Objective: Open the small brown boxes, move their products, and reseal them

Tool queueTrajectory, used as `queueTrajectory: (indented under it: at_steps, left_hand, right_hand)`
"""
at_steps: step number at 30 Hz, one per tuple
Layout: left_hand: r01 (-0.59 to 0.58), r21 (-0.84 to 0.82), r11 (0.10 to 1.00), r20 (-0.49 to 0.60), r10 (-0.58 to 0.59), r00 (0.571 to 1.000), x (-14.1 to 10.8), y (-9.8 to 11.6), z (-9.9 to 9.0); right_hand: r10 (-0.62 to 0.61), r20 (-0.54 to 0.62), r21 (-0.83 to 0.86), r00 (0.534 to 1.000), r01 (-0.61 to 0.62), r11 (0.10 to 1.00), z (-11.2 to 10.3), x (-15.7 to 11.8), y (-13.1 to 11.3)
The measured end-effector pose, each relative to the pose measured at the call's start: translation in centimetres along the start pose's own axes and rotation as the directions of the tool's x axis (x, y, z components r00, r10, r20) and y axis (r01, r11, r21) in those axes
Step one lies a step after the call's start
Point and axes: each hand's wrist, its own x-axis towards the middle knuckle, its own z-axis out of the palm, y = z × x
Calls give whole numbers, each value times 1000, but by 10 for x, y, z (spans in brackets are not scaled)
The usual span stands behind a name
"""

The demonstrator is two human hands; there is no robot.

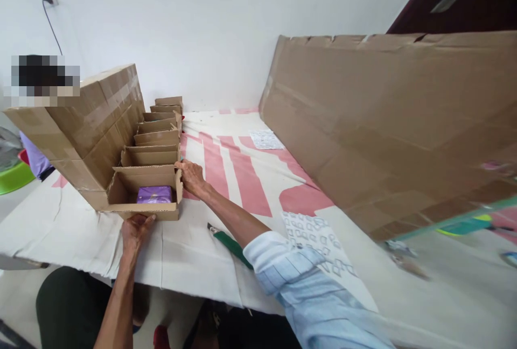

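An open cardboard box stands at the near end of a row of open boxes, with a purple packet inside. My left hand holds the lower front edge of this box, its fingers bent under the rim. At the box's right back corner, my right hand grips the cardboard edge. More open boxes run behind it toward the wall. A green-handled cutter lies on the cloth beside my right forearm.
Taped closed cartons are stacked left of the row; a person's head shows behind them. A big cardboard panel leans at the right. Printed sheets lie on the pink-and-white cloth.
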Motion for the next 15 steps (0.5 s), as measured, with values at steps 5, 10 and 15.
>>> queueTrajectory:
  at_steps: [5, 10, 15]
  left_hand:
    - [-41, 27, 999, 7, 41, 999, 16, 6, -2]
    - [-73, 69, 995, 4, 73, 997, 36, 15, 3]
    - [-83, 97, 992, -5, 84, 996, 52, 18, 8]
  right_hand:
    - [1, -8, 21, 1000, -1, 1000, 2, 15, 0]
    - [-30, -16, 82, 999, 31, 996, -4, 23, 7]
    - [-45, -133, 237, 990, 76, 969, -12, 1, 10]
